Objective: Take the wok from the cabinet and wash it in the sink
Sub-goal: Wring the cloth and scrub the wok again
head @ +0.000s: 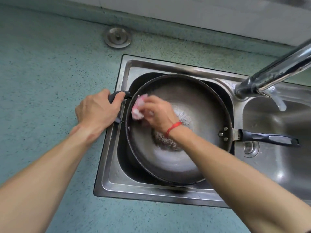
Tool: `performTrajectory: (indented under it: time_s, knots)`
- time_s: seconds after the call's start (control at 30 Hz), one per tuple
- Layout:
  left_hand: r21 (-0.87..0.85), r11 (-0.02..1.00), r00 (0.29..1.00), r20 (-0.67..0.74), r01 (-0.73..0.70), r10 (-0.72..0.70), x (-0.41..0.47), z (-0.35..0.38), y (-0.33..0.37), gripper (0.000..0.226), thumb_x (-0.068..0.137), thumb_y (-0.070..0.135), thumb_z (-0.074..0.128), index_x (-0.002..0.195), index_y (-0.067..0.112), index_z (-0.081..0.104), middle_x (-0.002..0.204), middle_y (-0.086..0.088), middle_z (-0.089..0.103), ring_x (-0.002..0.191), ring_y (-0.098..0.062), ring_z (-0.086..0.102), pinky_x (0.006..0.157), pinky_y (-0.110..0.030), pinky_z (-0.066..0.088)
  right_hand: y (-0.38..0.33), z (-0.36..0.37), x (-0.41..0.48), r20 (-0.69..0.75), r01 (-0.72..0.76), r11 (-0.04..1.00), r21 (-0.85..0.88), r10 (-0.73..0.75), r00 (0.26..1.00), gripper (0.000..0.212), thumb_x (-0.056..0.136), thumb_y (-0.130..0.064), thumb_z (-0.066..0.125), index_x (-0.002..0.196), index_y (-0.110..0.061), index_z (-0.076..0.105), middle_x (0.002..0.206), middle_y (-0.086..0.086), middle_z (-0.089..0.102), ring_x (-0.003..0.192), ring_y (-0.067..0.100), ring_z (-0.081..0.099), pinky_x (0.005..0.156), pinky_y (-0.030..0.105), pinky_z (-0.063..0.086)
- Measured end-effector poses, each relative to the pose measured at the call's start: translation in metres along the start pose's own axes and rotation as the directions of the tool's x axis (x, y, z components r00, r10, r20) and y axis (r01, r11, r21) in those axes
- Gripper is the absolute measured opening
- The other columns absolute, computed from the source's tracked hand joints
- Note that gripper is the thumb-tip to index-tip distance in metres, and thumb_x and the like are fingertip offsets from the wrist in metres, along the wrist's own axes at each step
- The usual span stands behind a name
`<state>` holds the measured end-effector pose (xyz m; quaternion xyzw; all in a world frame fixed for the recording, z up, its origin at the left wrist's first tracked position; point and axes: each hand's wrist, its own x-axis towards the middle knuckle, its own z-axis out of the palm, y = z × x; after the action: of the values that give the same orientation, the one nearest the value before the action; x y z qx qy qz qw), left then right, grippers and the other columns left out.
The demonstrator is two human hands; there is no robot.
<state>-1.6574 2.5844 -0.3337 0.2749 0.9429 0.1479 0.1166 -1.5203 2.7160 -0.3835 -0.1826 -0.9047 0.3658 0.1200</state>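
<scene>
A dark, worn wok [193, 115] sits tilted in the left basin of a steel double sink [117, 180]. Its long black handle [269, 138] points right over the other basin. My left hand [96, 110] grips the small black helper handle [118, 95] at the wok's left rim. My right hand [158, 113], with a red string at the wrist, pinches a pink and white cloth [138, 108] against the wok's inner left wall. Suds or residue lie in the wok's bottom.
A chrome faucet [272, 74] reaches in from the upper right, its spout over the right basin [272, 125]. A round metal drain plug [117, 37] lies on the speckled teal countertop [50, 64] behind the sink. A white wall runs along the back.
</scene>
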Motion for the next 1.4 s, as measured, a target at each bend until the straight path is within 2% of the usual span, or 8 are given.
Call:
performTrajectory:
  time_s: [0.1,0.27,0.53,0.73,0.93,1.07,1.2,1.4]
  knots:
    - [-0.014,1.000,1.000,0.011,0.007,-0.007,0.001,0.000,-0.001,0.058,0.093,0.070,0.034,0.075,0.018,0.051,0.068,-0.002,0.065,0.076,-0.032,0.056,0.068,-0.039,0.039,0.035,-0.030,0.025,0.041,0.079,0.927,-0.366,-0.068,0.997,0.017,0.083,-0.023,0.062,0.094,-0.021,0.075,0.105,0.008,0.063,0.090,0.030,0.059,0.069,0.034,0.053]
    - [-0.035,0.999,0.999,0.028,0.017,-0.016,0.000,-0.002,0.000,0.058,0.093,0.070,0.032,0.075,0.018,0.051,0.065,-0.001,0.067,0.077,-0.032,0.057,0.073,-0.041,0.045,0.069,-0.086,0.002,0.015,0.044,0.654,-0.755,-0.049,0.999,0.032,0.088,-0.022,0.041,0.084,-0.006,0.068,0.101,0.016,0.060,0.085,0.035,0.057,0.054,0.037,0.050]
    - [-0.051,0.999,0.999,0.036,0.012,-0.010,-0.003,-0.007,0.003,0.058,0.094,0.070,0.033,0.077,0.018,0.053,0.071,-0.005,0.064,0.079,-0.033,0.056,0.074,-0.042,0.043,0.033,-0.110,-0.071,0.239,-0.007,0.379,-0.925,0.597,0.765,0.023,0.094,-0.020,0.053,0.113,-0.016,0.066,0.113,0.010,0.058,0.106,0.033,0.055,0.082,0.041,0.047]
    - [-0.041,0.999,0.999,0.038,0.011,-0.009,-0.003,-0.008,0.003,0.057,0.095,0.068,0.034,0.081,0.018,0.055,0.066,0.000,0.055,0.077,-0.031,0.056,0.074,-0.041,0.042,-0.026,-0.078,-0.099,0.613,-0.077,0.769,-0.634,0.560,0.558,0.029,0.086,-0.046,0.055,0.090,-0.020,0.067,0.097,0.004,0.069,0.089,0.028,0.064,0.075,0.031,0.053]
    - [-0.034,0.999,1.000,0.019,0.006,-0.005,-0.003,-0.006,0.002,0.056,0.096,0.067,0.035,0.077,0.017,0.052,0.068,-0.004,0.057,0.076,-0.031,0.057,0.072,-0.040,0.044,-0.062,-0.029,-0.077,0.557,-0.324,0.932,-0.160,0.357,0.750,0.012,0.088,-0.030,0.062,0.079,-0.026,0.055,0.070,-0.007,0.055,0.068,0.016,0.052,0.057,0.021,0.035]
    - [-0.024,1.000,1.000,0.010,0.008,-0.008,-0.002,-0.005,0.002,0.055,0.096,0.065,0.037,0.078,0.017,0.053,0.070,-0.004,0.056,0.075,-0.029,0.054,0.069,-0.037,0.038,-0.072,0.005,-0.048,0.308,-0.590,0.752,0.294,0.510,0.803,0.014,0.088,-0.014,0.056,0.080,-0.025,0.053,0.066,-0.008,0.058,0.052,0.010,0.059,0.051,0.022,0.045]
    - [-0.019,1.000,1.000,0.020,0.014,-0.014,-0.002,-0.005,0.003,0.054,0.096,0.066,0.037,0.073,0.018,0.048,0.064,0.001,0.050,0.074,-0.030,0.053,0.068,-0.037,0.037,-0.062,0.029,-0.015,0.125,-0.518,0.501,0.693,0.624,0.771,0.016,0.088,-0.004,0.053,0.094,-0.019,0.051,0.079,0.010,0.063,0.054,0.015,0.060,0.052,0.032,0.050]
    - [-0.050,0.998,0.999,0.021,0.029,-0.028,-0.001,-0.004,0.003,0.055,0.094,0.067,0.038,0.072,0.018,0.048,0.060,0.004,0.053,0.076,-0.030,0.054,0.071,-0.038,0.038,-0.059,0.014,0.014,0.035,-0.478,0.415,0.774,0.725,0.687,0.024,0.096,-0.034,0.058,0.105,-0.012,0.053,0.073,0.002,0.067,0.053,0.013,0.063,0.046,0.027,0.049]
